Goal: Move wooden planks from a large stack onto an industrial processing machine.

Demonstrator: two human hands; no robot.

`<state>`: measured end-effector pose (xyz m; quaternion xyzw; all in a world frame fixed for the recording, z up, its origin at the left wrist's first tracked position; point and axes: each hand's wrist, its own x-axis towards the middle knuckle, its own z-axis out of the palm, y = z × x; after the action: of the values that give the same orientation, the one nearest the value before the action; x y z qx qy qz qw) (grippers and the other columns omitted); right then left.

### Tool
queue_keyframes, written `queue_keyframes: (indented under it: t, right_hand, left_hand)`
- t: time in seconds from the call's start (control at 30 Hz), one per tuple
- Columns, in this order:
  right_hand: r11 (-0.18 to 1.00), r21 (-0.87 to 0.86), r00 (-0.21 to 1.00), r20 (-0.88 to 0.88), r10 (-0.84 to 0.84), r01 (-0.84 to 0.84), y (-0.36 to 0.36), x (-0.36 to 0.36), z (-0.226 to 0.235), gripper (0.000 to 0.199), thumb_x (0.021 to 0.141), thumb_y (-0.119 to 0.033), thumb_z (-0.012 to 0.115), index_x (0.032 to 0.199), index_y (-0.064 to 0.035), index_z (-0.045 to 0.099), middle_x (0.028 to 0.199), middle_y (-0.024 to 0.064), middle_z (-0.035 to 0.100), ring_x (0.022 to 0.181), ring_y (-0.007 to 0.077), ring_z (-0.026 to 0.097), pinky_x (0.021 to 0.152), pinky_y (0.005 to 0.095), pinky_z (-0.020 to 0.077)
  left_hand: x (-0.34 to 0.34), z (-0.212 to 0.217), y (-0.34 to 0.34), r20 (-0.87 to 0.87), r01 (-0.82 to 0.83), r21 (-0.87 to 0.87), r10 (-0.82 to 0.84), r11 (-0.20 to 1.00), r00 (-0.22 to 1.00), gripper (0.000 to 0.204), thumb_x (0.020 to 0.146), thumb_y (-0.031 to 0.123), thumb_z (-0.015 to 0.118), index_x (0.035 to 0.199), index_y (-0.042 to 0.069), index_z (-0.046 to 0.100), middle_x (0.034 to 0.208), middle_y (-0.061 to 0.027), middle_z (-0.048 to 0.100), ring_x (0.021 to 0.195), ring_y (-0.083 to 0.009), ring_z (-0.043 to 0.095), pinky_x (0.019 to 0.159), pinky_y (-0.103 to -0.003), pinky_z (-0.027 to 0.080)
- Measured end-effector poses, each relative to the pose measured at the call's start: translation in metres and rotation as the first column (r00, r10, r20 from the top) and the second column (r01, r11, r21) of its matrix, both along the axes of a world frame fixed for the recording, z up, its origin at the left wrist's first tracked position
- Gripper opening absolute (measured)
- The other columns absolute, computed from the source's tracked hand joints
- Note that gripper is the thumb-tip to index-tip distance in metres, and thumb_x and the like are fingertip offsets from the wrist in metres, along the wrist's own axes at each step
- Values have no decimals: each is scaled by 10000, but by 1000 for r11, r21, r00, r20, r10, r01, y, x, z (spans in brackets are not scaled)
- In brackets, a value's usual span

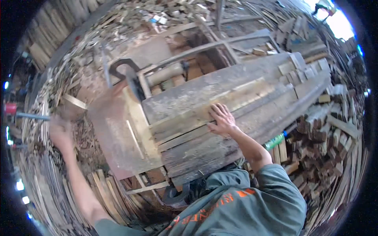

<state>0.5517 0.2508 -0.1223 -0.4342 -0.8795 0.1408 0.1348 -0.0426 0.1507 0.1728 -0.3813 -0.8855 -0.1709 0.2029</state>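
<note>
My right hand (221, 119) lies flat with fingers spread on a pale wooden plank (220, 103) that rests on the grey, worn saw bench (236, 78). My left hand (60, 131) reaches out to the left, blurred by motion, over a heap of wood scraps; whether it holds anything I cannot tell. A rusty metal table plate (114, 133) sits between the two hands, with a dark curved guard (126, 70) above it.
Stacks of cut wood blocks (327, 133) pile up at the right. Offcuts and slats (114, 192) lie below the plate. A green bottle (275, 141) lies by the bench edge. Scrap wood (157, 15) covers the far ground.
</note>
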Motion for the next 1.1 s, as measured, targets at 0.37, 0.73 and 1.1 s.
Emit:
queue_keyframes:
  t: [0.37,0.73,1.1]
  right_hand:
    - [1000,-12,989,-148,27,-29,-5,23,-8,582,850,-422,645,1290,-48,568,1466,239,410,1390,440,319,1153,562,251]
    - [912,-401,839,-465,-284,86,-109,158,35,307,901,-267,636,1107,-41,625,933,184,639,890,377,637,755,449,531]
    - [727,-548,810,-586,20,-414,-138,133,17,277,918,-264,615,990,-2,670,920,201,677,871,374,658,743,461,520]
  left_hand:
    - [376,-267,145,419,897,-118,-798,426,433,694,876,412,660,1401,2,464,1366,-233,522,1269,-397,484,1094,-485,362]
    - [411,-266,163,779,920,-284,-495,269,385,583,799,568,713,1092,65,681,1075,-205,677,1013,-376,643,869,-464,503]
    - [434,-165,128,859,938,-52,-463,344,217,341,879,346,735,803,24,653,683,-26,565,624,-123,493,568,-330,402]
